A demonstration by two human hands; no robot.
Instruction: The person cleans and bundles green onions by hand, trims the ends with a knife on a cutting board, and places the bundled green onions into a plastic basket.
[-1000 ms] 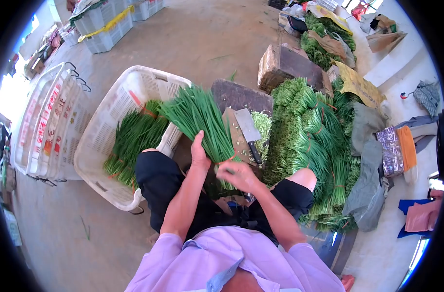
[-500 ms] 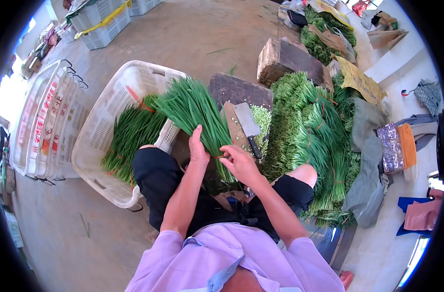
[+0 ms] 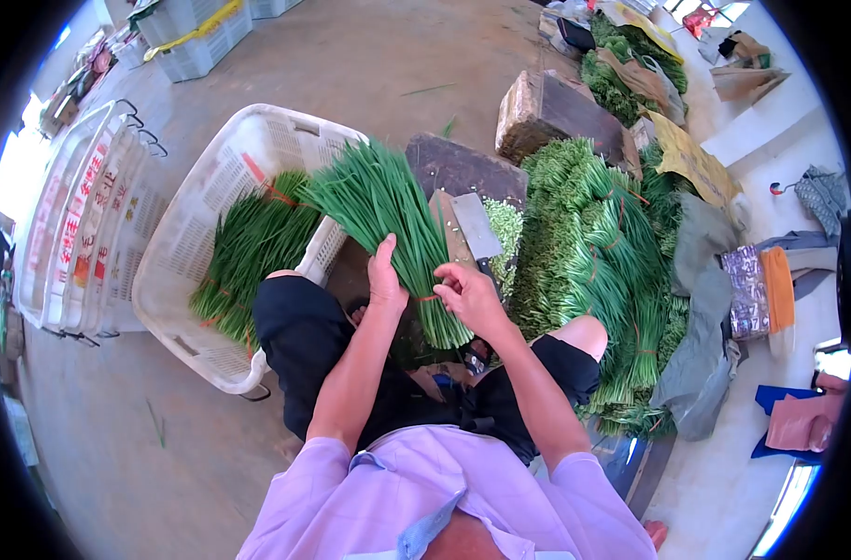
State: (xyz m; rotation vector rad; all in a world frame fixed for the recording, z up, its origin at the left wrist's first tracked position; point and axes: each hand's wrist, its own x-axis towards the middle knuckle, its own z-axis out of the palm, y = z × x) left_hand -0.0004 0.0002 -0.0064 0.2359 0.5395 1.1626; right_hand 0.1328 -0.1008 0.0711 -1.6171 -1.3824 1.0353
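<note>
We have the green bunch [image 3: 379, 201] in front of us, above the gap between our knees. It lies aslant: leafy tips up and left, by the near rim of the white basket [image 3: 178, 247]; stem ends down and right. A red band [image 3: 429, 299] circles the lower stems.

Left hand [image 3: 386, 282] — clamped on the bunch from its left side, thumb laid up along the leaves. Right hand [image 3: 469, 296] — at the right side of the stems, near the band, fingers curled; we cannot tell whether the fingertips pinch anything. The two hands are apart, stems between them.

Just beyond the right hand we note a knife [image 3: 478, 227], its blade flat on a brown board [image 3: 451, 227]. Pale green cuttings [image 3: 505, 231] are scattered to the right of the blade. Behind them sits a dark block [image 3: 453, 166].

To our right, a large heap of greens [image 3: 561, 233], several bundles tied with red bands. More tied greens [image 3: 253, 247] lie inside the basket. Far left, stacked white crates [image 3: 89, 224] with red lettering.
</note>
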